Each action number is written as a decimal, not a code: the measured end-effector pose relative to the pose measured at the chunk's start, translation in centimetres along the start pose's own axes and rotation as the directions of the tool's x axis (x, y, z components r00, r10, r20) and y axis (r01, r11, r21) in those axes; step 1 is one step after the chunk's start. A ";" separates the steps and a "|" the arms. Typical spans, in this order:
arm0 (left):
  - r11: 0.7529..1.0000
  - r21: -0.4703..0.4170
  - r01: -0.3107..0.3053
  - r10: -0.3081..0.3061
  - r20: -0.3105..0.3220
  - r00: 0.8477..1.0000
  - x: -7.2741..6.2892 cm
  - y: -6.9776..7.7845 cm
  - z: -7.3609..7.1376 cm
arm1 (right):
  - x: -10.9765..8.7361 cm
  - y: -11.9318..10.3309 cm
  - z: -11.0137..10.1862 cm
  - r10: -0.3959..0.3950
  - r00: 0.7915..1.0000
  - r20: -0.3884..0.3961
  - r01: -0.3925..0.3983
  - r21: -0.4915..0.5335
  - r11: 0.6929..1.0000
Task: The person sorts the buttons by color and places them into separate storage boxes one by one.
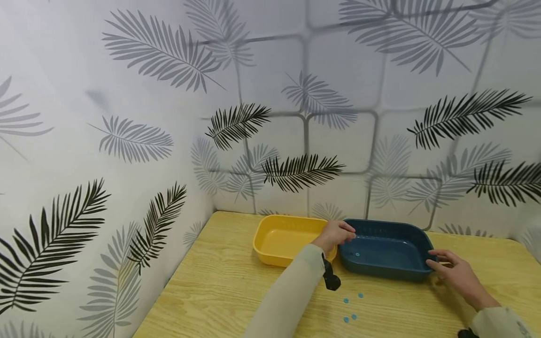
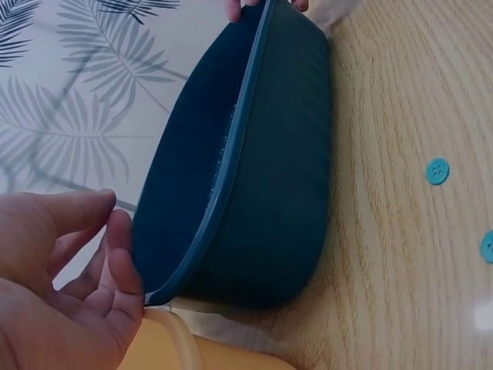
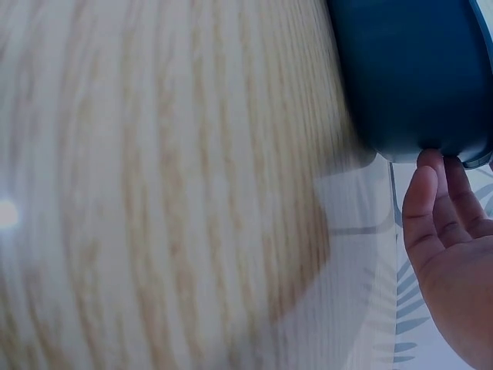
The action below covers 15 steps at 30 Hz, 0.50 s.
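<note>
Leaf-print wall [image 1: 274, 94], woodgrain table [image 1: 211, 281]. Blue plastic bin [image 1: 380, 271], smooth rounded rectangle, lower right of head frame, opening up, long axis running left-right. Left hand [image 1: 335, 233] pinches its left edge; right hand [image 1: 458, 274], its right edge.

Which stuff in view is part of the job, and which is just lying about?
Likely part of the job:
dark blue tray
left hand and right hand, at its opposite ends
teal button inside that tray

Seemingly just lying about:
yellow tray
four loose teal buttons on the wooden table
</note>
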State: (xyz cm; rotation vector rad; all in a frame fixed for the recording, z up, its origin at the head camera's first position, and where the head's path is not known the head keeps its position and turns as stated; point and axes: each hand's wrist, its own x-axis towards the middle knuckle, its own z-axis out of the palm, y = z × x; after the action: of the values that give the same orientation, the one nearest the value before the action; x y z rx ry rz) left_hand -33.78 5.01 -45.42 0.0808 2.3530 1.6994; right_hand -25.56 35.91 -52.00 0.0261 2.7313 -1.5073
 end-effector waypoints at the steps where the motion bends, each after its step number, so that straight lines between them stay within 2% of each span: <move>1: 1.000 0.003 -0.007 0.007 0.007 1.000 0.0 0.0 -0.2 | 0.0 -0.1 0.0 -0.002 1.000 -0.002 0.002 0.001 1.000; 5: 0.999 0.022 -0.037 0.036 0.060 0.998 -0.3 -0.3 -1.2 | 0.0 -0.3 0.0 -0.021 1.000 -0.004 0.021 0.023 1.000; 9: 0.996 0.029 -0.088 0.082 0.166 0.983 -1.1 -0.7 -2.7 | -0.1 -0.2 0.1 -0.048 0.999 -0.010 0.049 0.068 0.996; 12: 0.993 0.027 -0.118 0.107 0.258 0.960 -2.4 -1.1 -3.9 | -0.2 -0.1 0.2 -0.059 0.998 -0.015 0.060 0.094 0.994; 15: 0.990 0.021 -0.140 0.124 0.352 0.928 -3.8 -1.7 -5.0 | -0.3 0.1 0.2 -0.065 0.998 -0.014 0.067 0.115 0.991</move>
State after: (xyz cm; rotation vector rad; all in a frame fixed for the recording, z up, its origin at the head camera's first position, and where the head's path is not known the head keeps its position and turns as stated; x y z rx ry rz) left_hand -31.10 -0.90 -44.90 0.5184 2.1576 1.5347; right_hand -25.29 35.79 -52.24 -0.0557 2.6744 -1.6847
